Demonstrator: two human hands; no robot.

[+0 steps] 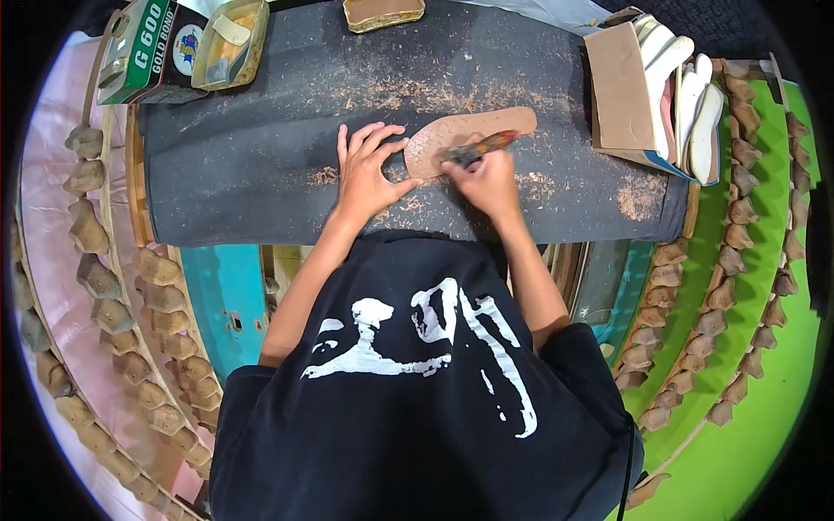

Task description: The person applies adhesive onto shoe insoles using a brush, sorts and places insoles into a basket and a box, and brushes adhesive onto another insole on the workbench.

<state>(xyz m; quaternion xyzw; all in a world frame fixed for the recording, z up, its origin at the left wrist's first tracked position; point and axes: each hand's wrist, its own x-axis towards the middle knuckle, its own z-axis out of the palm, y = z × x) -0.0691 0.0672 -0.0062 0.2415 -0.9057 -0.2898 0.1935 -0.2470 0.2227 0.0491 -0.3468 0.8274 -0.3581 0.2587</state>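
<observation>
A tan shoe insole (426, 154) lies slantwise on the dark work surface, its wide end to the left. My left hand (367, 169) rests flat with fingers spread beside that wide end, the thumb at its lower edge. In my right hand (488, 181) is a brush (493, 143) with a worn handle, reddish toward its tip. The brush's working end is down on the insole, slightly blurred by motion. Part of the insole is hidden behind the brush and my right hand.
A green G 600 can (143, 52) stands at the back left beside a glue-stained tub (208, 65). Another shallow tub (382, 12) sits at the back edge. At right, a cardboard box (621, 91) holds white soles (705, 130). Shavings (638, 198) litter the cloth; shoe lasts (95, 276) line racks.
</observation>
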